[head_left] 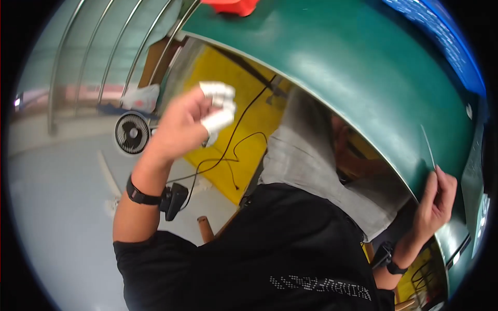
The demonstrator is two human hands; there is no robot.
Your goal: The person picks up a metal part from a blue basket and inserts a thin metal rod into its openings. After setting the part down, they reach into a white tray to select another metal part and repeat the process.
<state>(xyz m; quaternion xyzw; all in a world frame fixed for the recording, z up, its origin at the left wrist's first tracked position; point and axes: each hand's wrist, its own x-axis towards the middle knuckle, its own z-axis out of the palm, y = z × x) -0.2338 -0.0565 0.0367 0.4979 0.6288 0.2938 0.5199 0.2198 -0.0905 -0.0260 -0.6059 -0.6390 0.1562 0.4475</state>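
Right hand (pixel 438 199) pinches a slim pale rod (pixel 428 145) over the green worktop (pixel 321 57). Left hand (pixel 184 124), white finger cots (pixel 220 119) fitted, half-curled off the edge; contents indeterminable. Rod secured; no finished work visible, remainder unclear.

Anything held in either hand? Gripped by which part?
Right hand: a thin pale rod, pinched at its near end, far end free. Left hand: cannot tell; its fingers in white covers are blurred.

L hand (pixel 182 123) blurry, red obj (pixel 231 6) cut off @ top
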